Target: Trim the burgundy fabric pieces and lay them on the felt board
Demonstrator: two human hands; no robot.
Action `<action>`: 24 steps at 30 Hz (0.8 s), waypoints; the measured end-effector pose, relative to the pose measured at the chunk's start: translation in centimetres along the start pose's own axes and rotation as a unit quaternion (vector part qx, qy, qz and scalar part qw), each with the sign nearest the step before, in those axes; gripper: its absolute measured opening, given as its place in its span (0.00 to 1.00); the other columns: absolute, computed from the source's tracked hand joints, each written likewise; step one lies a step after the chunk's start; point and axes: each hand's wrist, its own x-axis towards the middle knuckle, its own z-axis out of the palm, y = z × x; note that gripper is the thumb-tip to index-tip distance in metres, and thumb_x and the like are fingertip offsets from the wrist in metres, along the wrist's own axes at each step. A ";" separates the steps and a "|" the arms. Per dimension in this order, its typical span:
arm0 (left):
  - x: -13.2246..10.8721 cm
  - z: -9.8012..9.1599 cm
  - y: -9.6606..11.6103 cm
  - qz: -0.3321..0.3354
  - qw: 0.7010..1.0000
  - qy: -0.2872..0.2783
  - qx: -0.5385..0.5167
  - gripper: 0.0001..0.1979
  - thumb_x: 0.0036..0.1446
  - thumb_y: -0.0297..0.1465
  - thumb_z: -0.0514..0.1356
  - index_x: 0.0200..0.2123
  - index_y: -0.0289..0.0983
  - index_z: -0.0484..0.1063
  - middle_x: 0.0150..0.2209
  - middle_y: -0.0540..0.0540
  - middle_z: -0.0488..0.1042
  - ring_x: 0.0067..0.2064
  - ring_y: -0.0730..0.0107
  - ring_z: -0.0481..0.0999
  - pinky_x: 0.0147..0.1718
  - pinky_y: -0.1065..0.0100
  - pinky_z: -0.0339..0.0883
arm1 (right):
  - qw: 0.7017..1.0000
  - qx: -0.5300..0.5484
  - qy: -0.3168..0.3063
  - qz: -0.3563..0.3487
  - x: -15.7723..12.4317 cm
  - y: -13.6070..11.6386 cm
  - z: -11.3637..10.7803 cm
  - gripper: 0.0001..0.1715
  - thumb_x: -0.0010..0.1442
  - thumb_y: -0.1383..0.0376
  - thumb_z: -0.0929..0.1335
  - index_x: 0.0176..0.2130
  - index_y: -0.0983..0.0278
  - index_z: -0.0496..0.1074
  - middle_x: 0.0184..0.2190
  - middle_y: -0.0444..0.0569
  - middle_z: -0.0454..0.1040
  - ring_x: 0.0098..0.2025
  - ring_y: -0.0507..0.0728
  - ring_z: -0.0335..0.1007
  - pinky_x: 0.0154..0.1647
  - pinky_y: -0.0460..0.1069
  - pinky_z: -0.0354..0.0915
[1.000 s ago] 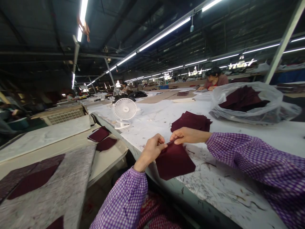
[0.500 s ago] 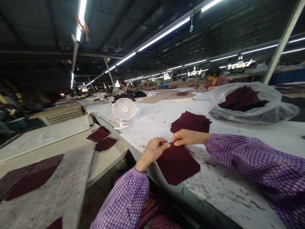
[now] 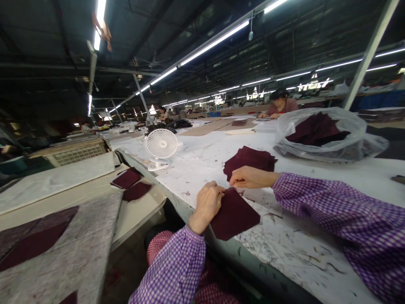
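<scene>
We are in a garment factory hall. Long white cutting tables [image 3: 205, 156] run under rows of fluorescent tube lights [image 3: 215, 42], with stacks of cut maroon fabric pieces [image 3: 249, 158] and other workers [image 3: 280, 105] seated farther along.

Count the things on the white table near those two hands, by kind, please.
Loose dark red cloth piece, under the left hand and right hand: 1
Stack of dark red pieces: 1
Clear plastic bag of pieces: 1
White desk fan: 1
Total: 4
</scene>
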 end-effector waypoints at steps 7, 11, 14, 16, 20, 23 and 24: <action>0.0 0.1 0.1 0.002 1.000 0.001 0.000 0.11 0.58 0.27 0.54 0.38 0.41 0.76 0.37 0.47 0.72 0.43 0.65 0.70 0.41 0.68 0.64 | 0.998 -0.061 -0.010 0.013 0.3 -1.0 0.4 0.09 0.53 0.71 0.64 0.32 0.67 0.74 0.28 0.48 0.74 0.29 0.52 0.67 0.33 0.46 0.59; 0.0 0.2 -0.1 0.006 1.000 0.007 -0.002 0.11 0.58 0.27 0.54 0.38 0.41 0.76 0.37 0.47 0.72 0.42 0.65 0.70 0.40 0.68 0.63 | 0.996 -0.088 -0.010 0.017 0.2 -1.3 0.5 0.07 0.53 0.70 0.64 0.31 0.66 0.72 0.27 0.47 0.73 0.28 0.52 0.66 0.31 0.46 0.58; 0.0 0.3 -0.3 0.014 1.000 0.010 -0.017 0.11 0.58 0.27 0.54 0.38 0.41 0.77 0.36 0.47 0.72 0.41 0.65 0.70 0.40 0.68 0.63 | 0.990 -0.139 0.014 -0.020 0.0 -1.4 0.9 0.08 0.56 0.70 0.63 0.32 0.65 0.71 0.30 0.47 0.71 0.31 0.53 0.65 0.31 0.46 0.57; 0.0 0.4 -0.5 0.022 0.999 0.010 -0.031 0.12 0.59 0.27 0.54 0.38 0.41 0.77 0.34 0.47 0.71 0.40 0.67 0.70 0.39 0.69 0.63 | 0.982 -0.177 0.028 -0.059 -0.2 -1.3 1.2 0.10 0.59 0.69 0.61 0.33 0.65 0.71 0.31 0.48 0.69 0.32 0.53 0.64 0.32 0.47 0.56; 0.0 0.7 -0.7 0.030 0.998 0.013 -0.045 0.13 0.58 0.26 0.53 0.38 0.42 0.78 0.33 0.48 0.70 0.37 0.69 0.69 0.38 0.70 0.64 | 0.966 -0.230 0.036 -0.116 -0.6 -1.1 1.6 0.12 0.63 0.69 0.58 0.34 0.65 0.69 0.31 0.48 0.67 0.34 0.53 0.62 0.32 0.47 0.55; 0.0 0.8 -0.9 0.038 0.998 0.014 -0.041 0.14 0.58 0.26 0.53 0.39 0.44 0.77 0.33 0.48 0.69 0.38 0.69 0.69 0.39 0.70 0.64 | 0.954 -0.270 0.033 -0.127 -0.6 -1.2 1.8 0.13 0.64 0.69 0.58 0.33 0.65 0.68 0.30 0.47 0.67 0.32 0.53 0.61 0.31 0.48 0.54; 0.0 0.8 -0.9 0.043 0.998 0.012 -0.036 0.14 0.58 0.26 0.52 0.39 0.44 0.77 0.33 0.48 0.69 0.38 0.69 0.69 0.39 0.70 0.64 | 0.950 -0.284 0.030 -0.128 -0.6 -1.3 1.8 0.13 0.64 0.69 0.58 0.33 0.65 0.68 0.30 0.47 0.66 0.32 0.53 0.60 0.30 0.48 0.54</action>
